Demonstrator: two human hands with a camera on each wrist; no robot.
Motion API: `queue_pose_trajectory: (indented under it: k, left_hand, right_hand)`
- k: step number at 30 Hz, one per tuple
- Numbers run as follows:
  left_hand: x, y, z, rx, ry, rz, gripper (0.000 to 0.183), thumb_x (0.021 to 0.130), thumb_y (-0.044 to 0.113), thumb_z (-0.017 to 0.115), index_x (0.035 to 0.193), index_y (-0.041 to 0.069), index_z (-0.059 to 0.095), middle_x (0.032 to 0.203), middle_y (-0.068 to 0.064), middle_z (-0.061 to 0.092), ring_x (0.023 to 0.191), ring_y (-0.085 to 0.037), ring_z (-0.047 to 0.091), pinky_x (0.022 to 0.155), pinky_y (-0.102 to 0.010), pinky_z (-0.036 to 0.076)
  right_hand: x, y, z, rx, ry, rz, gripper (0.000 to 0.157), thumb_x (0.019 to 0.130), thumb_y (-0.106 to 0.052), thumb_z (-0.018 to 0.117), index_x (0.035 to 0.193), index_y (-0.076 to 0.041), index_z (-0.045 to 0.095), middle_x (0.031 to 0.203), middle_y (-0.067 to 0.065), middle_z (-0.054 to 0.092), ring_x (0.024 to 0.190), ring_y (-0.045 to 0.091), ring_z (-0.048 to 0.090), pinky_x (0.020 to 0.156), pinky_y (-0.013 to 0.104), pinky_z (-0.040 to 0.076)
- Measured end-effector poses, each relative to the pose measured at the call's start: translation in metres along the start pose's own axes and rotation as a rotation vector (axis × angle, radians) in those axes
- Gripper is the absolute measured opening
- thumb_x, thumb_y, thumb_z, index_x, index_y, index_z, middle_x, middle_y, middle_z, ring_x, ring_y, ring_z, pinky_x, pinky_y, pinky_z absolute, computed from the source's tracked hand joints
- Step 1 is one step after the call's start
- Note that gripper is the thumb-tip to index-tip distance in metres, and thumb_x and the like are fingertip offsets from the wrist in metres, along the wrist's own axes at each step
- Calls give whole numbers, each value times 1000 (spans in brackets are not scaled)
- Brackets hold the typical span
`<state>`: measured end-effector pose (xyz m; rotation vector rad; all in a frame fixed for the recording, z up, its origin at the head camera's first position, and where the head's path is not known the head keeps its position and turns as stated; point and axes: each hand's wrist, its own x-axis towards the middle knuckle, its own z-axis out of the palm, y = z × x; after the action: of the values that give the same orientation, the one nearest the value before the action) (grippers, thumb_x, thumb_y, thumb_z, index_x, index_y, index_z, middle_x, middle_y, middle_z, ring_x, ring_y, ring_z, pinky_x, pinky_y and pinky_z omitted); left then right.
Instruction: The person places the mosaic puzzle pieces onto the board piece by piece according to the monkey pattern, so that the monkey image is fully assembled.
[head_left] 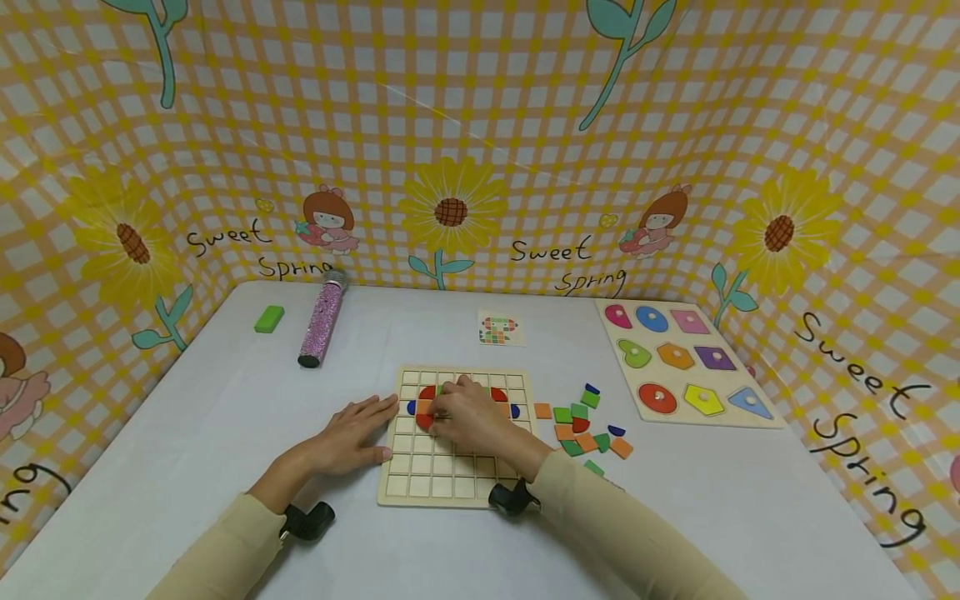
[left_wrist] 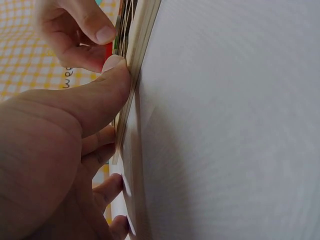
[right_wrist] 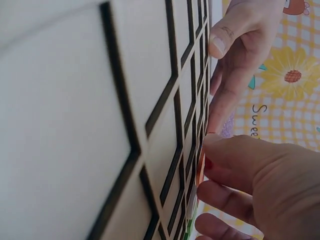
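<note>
A square wooden grid board (head_left: 442, 487) lies on the table. My right hand (head_left: 472, 417) is over its upper middle rows, pinching a red rounded piece (right_wrist: 209, 163) between thumb and finger at the board's surface. Around those fingertips several pieces sit in the grid, among them a red quarter-round (head_left: 498, 394), an orange square (head_left: 506, 408) and a blue half-round (head_left: 515, 411); the hand hides some of the others. My left hand (head_left: 348, 437) rests at the board's left edge, its fingers stretched out and its thumb touching the rim.
Loose coloured pieces (head_left: 585, 442) are scattered right of the board. Behind it lies a pattern card (head_left: 502, 328). A shape puzzle (head_left: 678, 375) is at the right. A glittery pink microphone (head_left: 321, 323) and a green block (head_left: 269, 319) lie at the back left.
</note>
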<state>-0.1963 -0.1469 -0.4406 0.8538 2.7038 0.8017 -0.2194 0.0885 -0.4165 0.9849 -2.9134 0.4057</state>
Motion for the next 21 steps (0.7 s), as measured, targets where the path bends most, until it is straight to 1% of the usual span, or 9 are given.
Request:
queue_pose_trajectory:
  k: [4, 12, 21]
  left_hand:
    - [0, -1, 0, -5, -12, -14, 70, 91, 33, 60, 148, 4, 29, 157, -14, 24, 143, -43, 16, 110, -68, 12]
    - [-1, 1, -1, -5, -9, -17, 69, 92, 31, 59, 147, 3, 29, 156, -15, 24, 143, -43, 17, 109, -68, 14]
    - [-1, 2, -1, -3, -5, -19, 69, 92, 30, 60, 147, 3, 29, 156, -15, 24, 143, -43, 17, 109, -68, 14]
  right_hand:
    - [1, 0, 1, -11, -12, 0, 18, 83, -29, 72, 97, -18, 75, 97, -4, 67, 89, 15, 49, 77, 26, 40]
    - [0, 0, 2, -46, -3, -16, 17, 82, -28, 72, 96, -19, 75, 95, -5, 66, 87, 14, 47, 74, 24, 37]
    - [0, -1, 1, -40, 4, -28, 18, 81, -26, 73, 97, -18, 75, 96, -4, 67, 85, 14, 47, 73, 23, 37]
